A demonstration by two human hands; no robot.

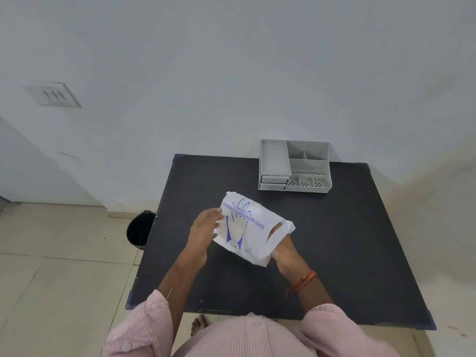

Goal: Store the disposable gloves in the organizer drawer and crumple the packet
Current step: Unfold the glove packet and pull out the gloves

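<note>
A white glove packet [253, 229] with blue print is held just above the middle of the black table [347, 240]. My left hand [202, 234] grips its left edge. My right hand [283, 249] holds its right end, with fingers pushed into the packet's opening. The gloves themselves are hidden inside. A grey plastic organizer [295, 166] stands at the table's far edge against the wall; its two small drawers [273, 182] at the front left are closed.
A black waste bin [140, 229] stands on the tiled floor left of the table. A switch plate [52, 95] is on the white wall at left. My bare foot [199, 324] shows below the table's near edge.
</note>
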